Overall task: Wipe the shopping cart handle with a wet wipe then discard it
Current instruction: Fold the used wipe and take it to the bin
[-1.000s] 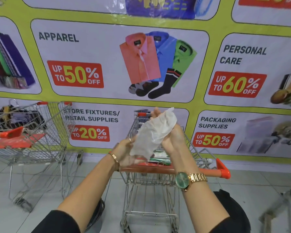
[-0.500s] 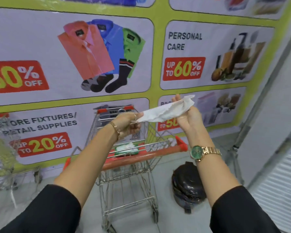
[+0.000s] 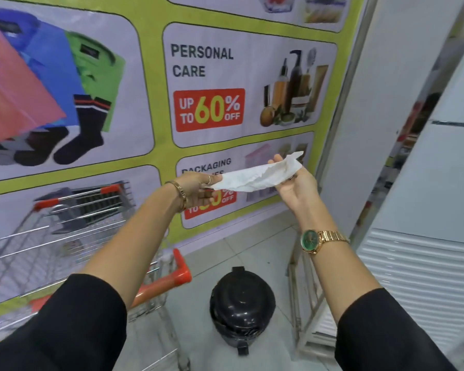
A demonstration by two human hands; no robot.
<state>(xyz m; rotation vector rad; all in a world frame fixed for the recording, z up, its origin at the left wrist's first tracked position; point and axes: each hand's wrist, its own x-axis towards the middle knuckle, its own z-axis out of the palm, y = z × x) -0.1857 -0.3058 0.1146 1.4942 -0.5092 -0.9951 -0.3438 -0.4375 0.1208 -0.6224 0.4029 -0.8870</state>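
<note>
Both hands are raised in front of the sale poster (image 3: 156,108), with a crumpled white wipe (image 3: 255,178) stretched between them: the left hand (image 3: 198,190) pinches its left end in a closed grip, and the right hand (image 3: 296,184), palm up, has its fingers pressed on the right end, which drapes over them. The shopping cart (image 3: 73,231) stands low on the left, its orange handle (image 3: 181,271) partly hidden behind the left forearm and well below the wipe. A black lidded bin (image 3: 241,309) sits on the tiled floor (image 3: 255,253) just right of the cart, beneath the hands.
</note>
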